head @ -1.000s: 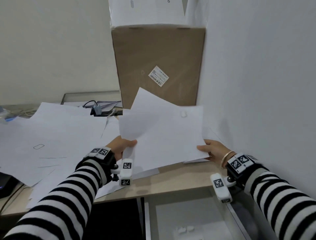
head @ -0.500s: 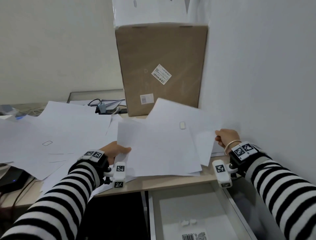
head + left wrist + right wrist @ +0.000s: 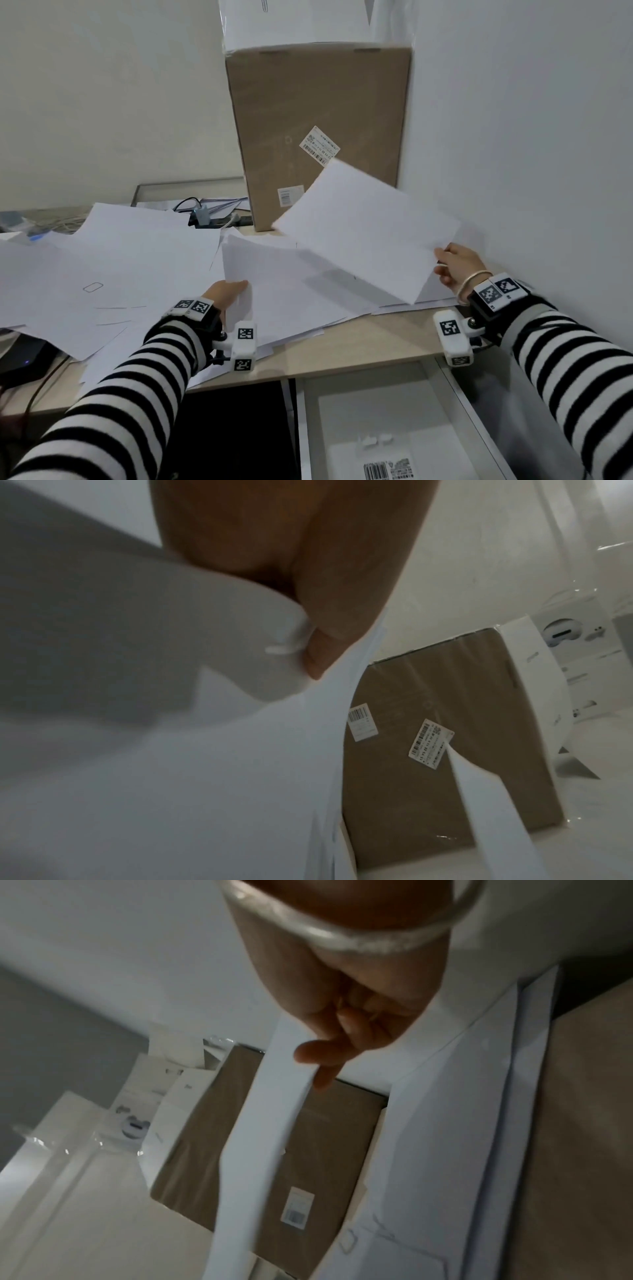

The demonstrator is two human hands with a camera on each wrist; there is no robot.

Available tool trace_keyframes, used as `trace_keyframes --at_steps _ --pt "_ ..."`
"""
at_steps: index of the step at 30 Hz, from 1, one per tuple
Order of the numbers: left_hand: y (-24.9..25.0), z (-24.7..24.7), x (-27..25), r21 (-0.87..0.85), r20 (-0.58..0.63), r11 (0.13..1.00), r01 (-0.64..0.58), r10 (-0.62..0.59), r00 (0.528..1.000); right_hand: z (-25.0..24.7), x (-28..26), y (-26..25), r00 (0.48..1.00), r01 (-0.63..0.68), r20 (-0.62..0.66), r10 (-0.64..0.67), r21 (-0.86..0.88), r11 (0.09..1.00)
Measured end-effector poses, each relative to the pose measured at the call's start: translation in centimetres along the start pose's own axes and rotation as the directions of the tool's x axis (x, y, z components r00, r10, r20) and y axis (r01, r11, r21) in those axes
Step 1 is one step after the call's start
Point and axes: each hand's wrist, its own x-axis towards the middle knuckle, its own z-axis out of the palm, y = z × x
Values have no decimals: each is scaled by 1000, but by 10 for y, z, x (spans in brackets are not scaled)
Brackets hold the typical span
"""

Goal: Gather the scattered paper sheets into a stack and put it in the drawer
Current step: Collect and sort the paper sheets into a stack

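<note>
Fingers (image 3: 316,1053) of the right hand (image 3: 457,262) pinch the near edge of a single paper sheet (image 3: 366,226), lifted and tilted above the desk (image 3: 376,346) in front of the cardboard box (image 3: 318,120). The left hand (image 3: 224,293) pinches the left edge of a loose stack of sheets (image 3: 291,291) lying on the desk (thumb on top, per the left wrist view). More scattered sheets (image 3: 102,274) lie to the left. The open drawer (image 3: 394,421) sits below the desk edge.

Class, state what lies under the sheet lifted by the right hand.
Under the lifted sheet in the right hand lie more paper sheets on the desk; what they cover is hidden.
</note>
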Motion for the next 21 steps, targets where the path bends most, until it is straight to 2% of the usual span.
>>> trace_keyframes --at_steps 2,5,7,13,15,17,21 --pt "-8 -6 17 -25 5 1000 -12 13 1000 0 -2 4 994 35 103 -20 -140 989" --pt "6 -6 -11 -89 66 995 -40 46 997 2 -6 6 974 76 225 3 -341 937" --pt "15 -4 -29 -89 120 994 -55 66 991 7 -9 8 961 103 277 11 -392 914" --pt "30 10 -58 -47 305 987 -151 158 939 36 -19 12 950 153 311 -17 -420 894" --pt "31 14 -59 -48 295 980 -195 201 934 44 -21 15 965 146 259 -45 -386 911" --pt "35 15 -60 -72 224 967 -243 253 941 45 -21 18 968 138 243 -58 -323 936" --pt "54 14 -67 -196 171 921 -335 369 914 41 -17 14 941 15 332 56 -208 978"
